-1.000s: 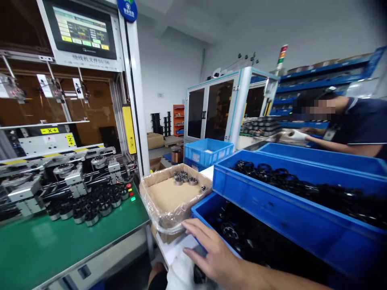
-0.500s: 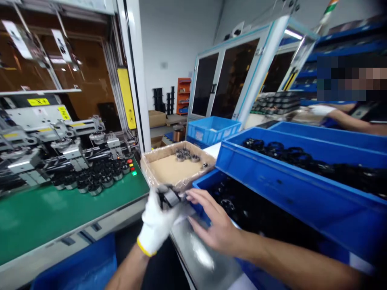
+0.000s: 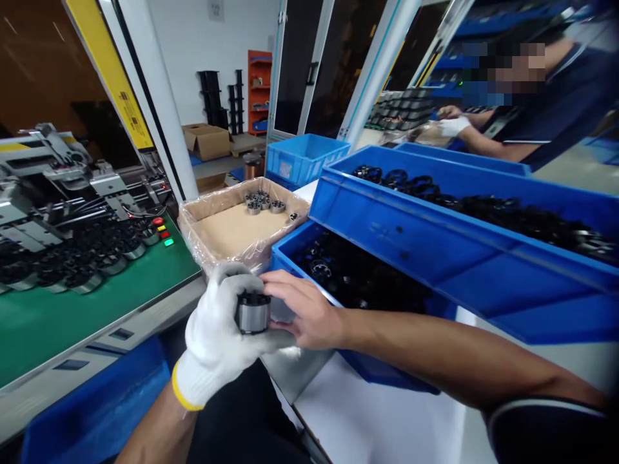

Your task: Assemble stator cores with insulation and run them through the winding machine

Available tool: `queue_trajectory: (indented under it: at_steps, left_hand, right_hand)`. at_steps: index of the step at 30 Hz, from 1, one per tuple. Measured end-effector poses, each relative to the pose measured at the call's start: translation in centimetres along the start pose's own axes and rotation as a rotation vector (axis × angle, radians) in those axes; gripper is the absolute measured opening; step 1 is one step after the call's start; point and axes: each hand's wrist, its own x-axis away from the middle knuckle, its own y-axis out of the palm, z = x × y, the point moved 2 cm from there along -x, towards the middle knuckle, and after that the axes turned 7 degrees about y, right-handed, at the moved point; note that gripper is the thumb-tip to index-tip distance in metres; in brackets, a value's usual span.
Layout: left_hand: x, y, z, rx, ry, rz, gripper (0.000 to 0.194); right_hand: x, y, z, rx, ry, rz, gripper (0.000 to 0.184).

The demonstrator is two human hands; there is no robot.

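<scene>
My left hand [image 3: 217,325], in a white knitted glove with a yellow cuff, is closed around a stator core [image 3: 254,314]. The stator core is a short silvery cylinder with black plastic ends, held roughly upright. My bare right hand [image 3: 304,309] grips it from the right, fingers at the upper edge and thumb lower down. Just beyond my hands is a carton lined with clear plastic [image 3: 213,248], with several stator cores [image 3: 261,203] on its cardboard layer. To the right, a blue bin [image 3: 290,258] holds dark plastic parts [image 3: 358,270].
A larger blue bin [image 3: 416,222] of black rings sits above the lower one. On the left, a green worktop [image 3: 145,283] carries several stator cores before a winding machine [image 3: 109,183]. A co-worker [image 3: 556,109] stands at far right. A light-blue crate [image 3: 307,154] is behind the carton.
My left hand has come up from low in view with the stator core and turned it upright. My right hand has closed onto it. The view has shifted down and right.
</scene>
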Motion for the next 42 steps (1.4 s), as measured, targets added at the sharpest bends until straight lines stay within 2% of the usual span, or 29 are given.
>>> queue_trajectory:
  at_steps: [4, 9, 11, 15, 18, 21, 24, 26, 29, 33, 36, 38, 42]
  left_hand:
    - [-0.1, -1.1, -0.7, 0.144, 0.082, -0.126, 0.073]
    - [0.0, -2.1, -1.6, 0.165, -0.038, -0.123, 0.082]
    - [-0.3, -2.3, -1.3, 0.158, 0.037, -0.103, 0.073]
    - [-1.1, -2.5, -0.1, 0.058, 0.287, -0.095, 0.051]
    - [-0.9, -2.5, 0.1, -0.1, 0.359, -0.099, 0.044]
    - [-0.1, -2.2, -0.1, -0.106, 0.306, -0.089, 0.044]
    - [0.6, -1.7, -0.4, -0.087, 0.173, -0.04, 0.069]
    - [1.0, -1.3, -0.6, -0.105, 0.132, -0.017, 0.083]
    - [1.8, -0.6, -1.1, -0.037, 0.104, -0.035, 0.069]
    - [3.3, 0.1, -2.3, 0.29, -0.071, 0.02, 0.061]
    - [4.0, 0.4, -2.7, 0.473, -0.076, 0.024, 0.048]
    - [3.8, 0.0, -2.7, 0.438, -0.036, 0.007, 0.043]
    - [2.4, -1.3, -2.4, 0.096, 0.066, -0.089, 0.05]
  right_hand:
    - [-0.2, -0.2, -0.6, -0.04, -0.001, 0.043, 0.035]
    - [-0.3, -0.4, -0.9, -0.087, 0.029, 0.065, 0.038]
    - [-0.2, -0.3, -0.9, -0.106, 0.025, 0.073, 0.039]
    - [0.3, 0.1, -0.6, -0.095, -0.008, 0.045, 0.041]
    - [0.5, 0.3, -0.3, -0.054, -0.026, 0.021, 0.041]
    - [0.3, 0.1, -0.1, -0.034, -0.018, 0.024, 0.04]
    - [0.0, -0.1, -0.1, -0.062, 0.025, 0.023, 0.039]
    - [0.0, -0.1, -0.1, -0.079, 0.037, 0.021, 0.038]
    - [0.0, 0.1, -0.1, -0.091, 0.012, 0.02, 0.045]
    - [0.0, 0.2, 0.0, -0.097, 0.09, -0.007, 0.061]
    - [-0.3, 0.0, -0.2, -0.094, 0.079, -0.026, 0.053]
    - [-0.3, -0.2, -0.4, -0.112, 0.051, -0.029, 0.043]
    - [-0.3, -0.2, -0.6, -0.143, 0.046, -0.041, 0.038]
